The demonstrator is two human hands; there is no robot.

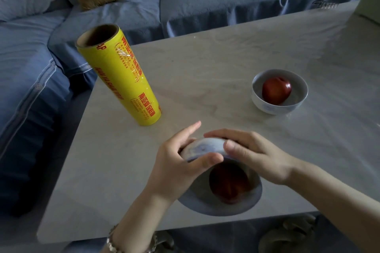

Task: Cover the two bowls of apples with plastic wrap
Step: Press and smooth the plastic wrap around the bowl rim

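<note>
The left hand [181,162] and right hand [257,156] grip the tilted near bowl [205,148] at 6 o'clock. The second bowl [265,107] is at 2 o'clock. At 10 o'clock stands the yellow roll [123,80], with red Chinese print and letters ending "AP".

Tilted near bowl [202,148], upright far bowl [265,107]

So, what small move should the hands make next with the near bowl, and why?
Probably press the film flat against the near bowl's outer wall, then set it upright. The left hand and right hand grip it tilted, by its underside, and its apple looks hazy, as if film spans the rim.
</note>
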